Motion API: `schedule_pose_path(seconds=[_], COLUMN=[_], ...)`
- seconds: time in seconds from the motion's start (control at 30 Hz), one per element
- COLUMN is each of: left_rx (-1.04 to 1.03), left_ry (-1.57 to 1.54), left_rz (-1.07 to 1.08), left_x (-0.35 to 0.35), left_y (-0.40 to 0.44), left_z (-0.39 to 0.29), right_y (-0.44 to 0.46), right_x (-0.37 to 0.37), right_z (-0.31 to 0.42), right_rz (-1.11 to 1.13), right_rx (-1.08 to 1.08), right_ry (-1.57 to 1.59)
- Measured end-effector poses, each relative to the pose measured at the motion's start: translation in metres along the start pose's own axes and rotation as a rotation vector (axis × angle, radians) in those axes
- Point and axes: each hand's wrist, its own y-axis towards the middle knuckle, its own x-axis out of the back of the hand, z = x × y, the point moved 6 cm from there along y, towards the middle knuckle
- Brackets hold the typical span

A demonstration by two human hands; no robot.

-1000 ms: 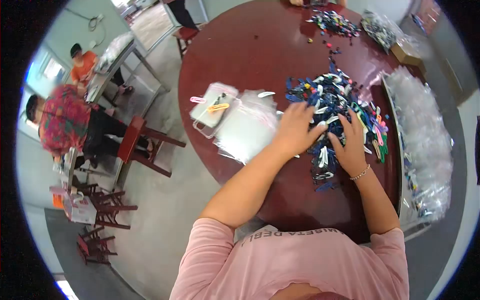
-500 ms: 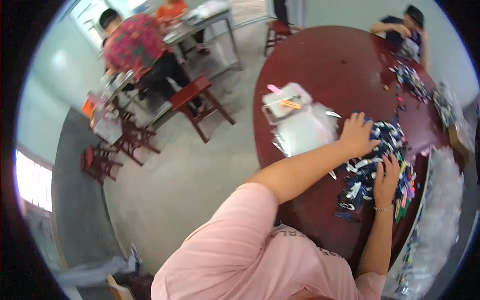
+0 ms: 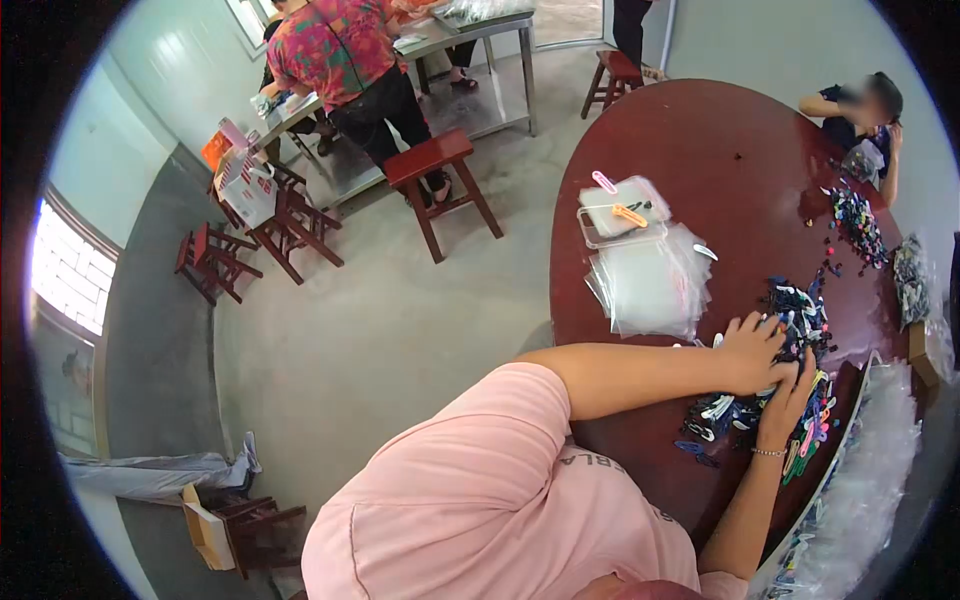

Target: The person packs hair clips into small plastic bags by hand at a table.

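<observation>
A heap of small hair clips, mostly black, navy and white, lies on the dark red round table. My left hand rests palm down on the heap with its fingers spread among the clips. Close beside it, my right hand, with a bracelet at the wrist, touches the heap with its fingers stretched out. Brighter clips in pink, green and yellow show to the right of that hand. Clips directly under both palms are hidden.
Clear plastic bags lie left of the heap, near a pink clip and an orange clip. More bags line the right edge. A person sits across the table. Red stools stand on the floor.
My left hand has drawn closer to my right hand, and the two now nearly meet over the heap. The camera view has shifted, so the table appears lower and farther right.
</observation>
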Motion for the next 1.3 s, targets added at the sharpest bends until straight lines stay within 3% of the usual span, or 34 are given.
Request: schedule_pose_path(seconds=[0.07,0.17,0.23,0.3,0.37,0.4,0.53,1.3], left_rx=[-0.036,-0.078,-0.215,-0.238,-0.268,-0.326,-0.396,-0.420], left_ry=[-0.028,-0.073,-0.081,-0.081,-0.121,-0.127,-0.256,-0.291], left_rz=[0.014,0.054,-0.005,0.032,0.038,-0.074,-0.123,-0.062], left_x=[-0.003,-0.003,0.001,0.009,0.010,0.012,0.019,0.020], left_y=[-0.010,-0.026,-0.037,-0.044,-0.046,-0.048,-0.043,-0.036], left_z=[-0.009,-0.022,-0.033,-0.041,-0.039,-0.039,-0.035,-0.025], right_y=[-0.001,-0.001,0.002,0.002,0.002,0.002,0.003,0.002], right_x=[0.000,0.003,0.000,0.001,0.003,0.004,0.005,0.016], right_z=[-0.008,-0.002,-0.014,-0.014,0.002,0.000,0.010,0.029], right_rz=[-0.022,0.007,-0.015,0.089,0.056,0.046,0.039,-0.078], right_rx=[0.012,0.052,-0.003,0.128,0.074,0.054,0.023,0.113], right_ry=[0.144,0.042,0.062,-0.065,0.039,0.062,0.114,0.056])
